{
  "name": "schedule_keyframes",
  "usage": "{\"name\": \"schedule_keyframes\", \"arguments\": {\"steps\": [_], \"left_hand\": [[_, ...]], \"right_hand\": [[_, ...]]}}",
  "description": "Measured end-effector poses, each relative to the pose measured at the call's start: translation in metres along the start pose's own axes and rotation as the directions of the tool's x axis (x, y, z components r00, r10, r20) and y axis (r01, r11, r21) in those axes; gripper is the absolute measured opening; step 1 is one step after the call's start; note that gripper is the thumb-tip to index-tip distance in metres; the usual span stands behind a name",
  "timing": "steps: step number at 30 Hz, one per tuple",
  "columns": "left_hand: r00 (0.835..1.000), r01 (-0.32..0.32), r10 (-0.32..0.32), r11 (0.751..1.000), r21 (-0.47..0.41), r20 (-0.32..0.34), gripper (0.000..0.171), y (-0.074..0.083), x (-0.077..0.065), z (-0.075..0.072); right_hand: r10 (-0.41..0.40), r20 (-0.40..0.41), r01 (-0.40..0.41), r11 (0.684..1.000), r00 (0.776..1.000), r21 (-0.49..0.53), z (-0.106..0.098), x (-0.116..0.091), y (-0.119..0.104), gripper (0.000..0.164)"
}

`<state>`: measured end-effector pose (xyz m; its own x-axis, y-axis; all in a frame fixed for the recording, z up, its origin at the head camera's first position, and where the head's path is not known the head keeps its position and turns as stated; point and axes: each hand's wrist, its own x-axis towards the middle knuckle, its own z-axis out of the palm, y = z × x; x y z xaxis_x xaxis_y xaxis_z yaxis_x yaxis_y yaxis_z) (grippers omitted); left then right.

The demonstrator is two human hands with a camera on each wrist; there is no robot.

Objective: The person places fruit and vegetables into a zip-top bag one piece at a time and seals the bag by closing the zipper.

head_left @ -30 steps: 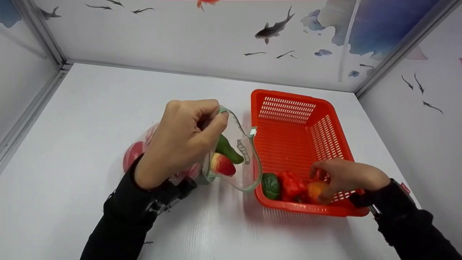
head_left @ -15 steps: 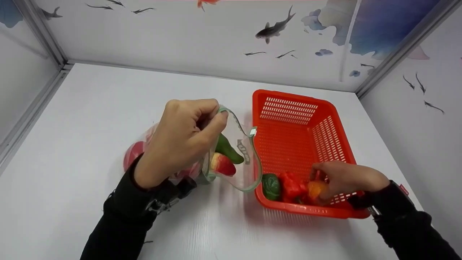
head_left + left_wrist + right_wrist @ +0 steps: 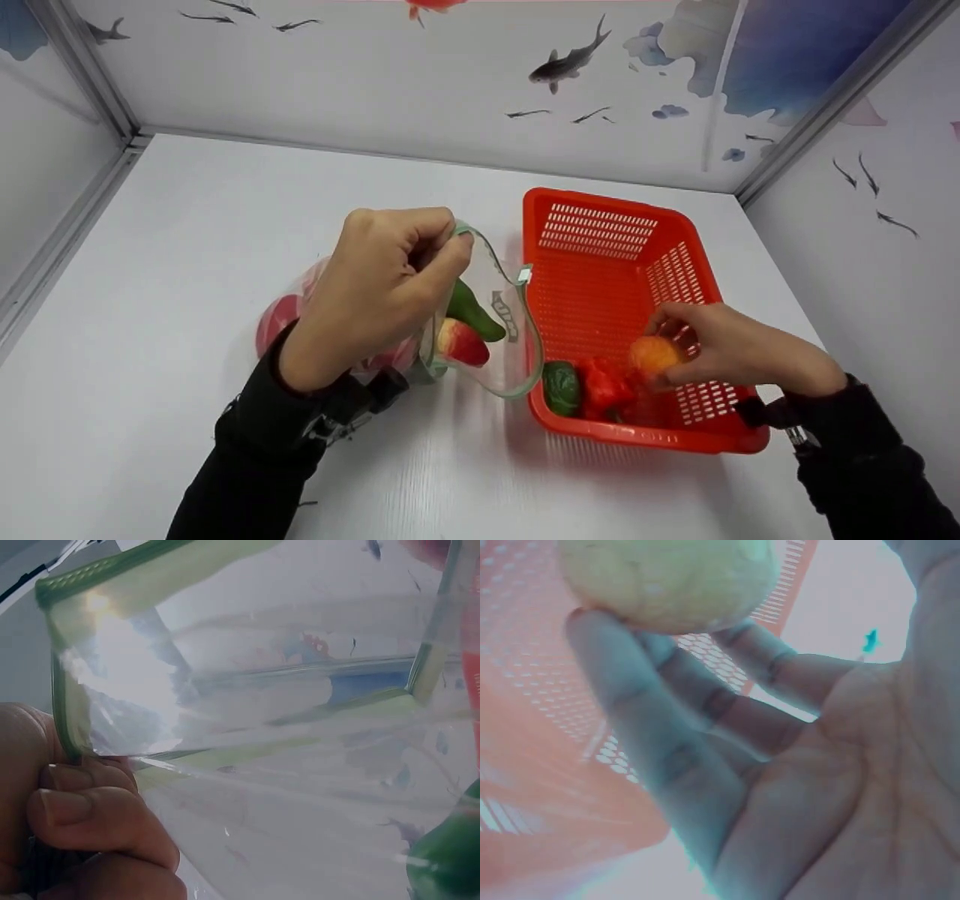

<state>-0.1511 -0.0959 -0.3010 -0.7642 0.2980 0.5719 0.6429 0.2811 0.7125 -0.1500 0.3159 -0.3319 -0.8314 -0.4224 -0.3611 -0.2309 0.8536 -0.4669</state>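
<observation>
My left hand pinches the green-trimmed rim of a clear plastic bag, holding its mouth up and gaping to the right. Inside the bag lie a red-and-yellow fruit and a long green vegetable; a pinkish-red item shows farther left, partly behind my wrist. Over the near right part of the red basket, my right hand holds an orange between thumb and fingertips. In the right wrist view the orange looks pale, with fingers below it.
A dark green pepper and a red bell pepper lie in the basket's near left corner. The basket stands right beside the bag mouth on a white table. Printed wall panels enclose the back and sides.
The right hand has closed on the orange and lifted it slightly up and away from the basket's near wall. The left hand and the bag stay where they were.
</observation>
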Motion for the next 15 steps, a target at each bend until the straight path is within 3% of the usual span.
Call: {"name": "schedule_keyframes", "arguments": {"steps": [5,9,12,15], "left_hand": [[1.000,-0.001,0.001,1.000,0.001,-0.005,0.044,0.000,0.000,0.000],[1.000,-0.001,0.001,1.000,-0.003,-0.003,0.044,0.000,0.000,0.000],[1.000,0.001,-0.001,1.000,-0.007,0.003,0.043,0.000,0.000,0.000],[1.000,0.001,-0.001,1.000,-0.012,0.005,0.043,0.000,0.000,0.000]], "right_hand": [[-0.093,-0.132,0.096,0.995,0.987,0.018,-0.006,-0.006,-0.023,0.046],[-0.160,-0.247,0.170,0.985,0.956,0.019,-0.005,-0.009,-0.047,0.049],[-0.223,-0.338,0.235,0.972,0.914,-0.005,-0.001,-0.011,-0.066,0.050],[-0.288,-0.423,0.305,0.952,0.859,-0.030,0.005,-0.011,-0.084,0.054]]}}
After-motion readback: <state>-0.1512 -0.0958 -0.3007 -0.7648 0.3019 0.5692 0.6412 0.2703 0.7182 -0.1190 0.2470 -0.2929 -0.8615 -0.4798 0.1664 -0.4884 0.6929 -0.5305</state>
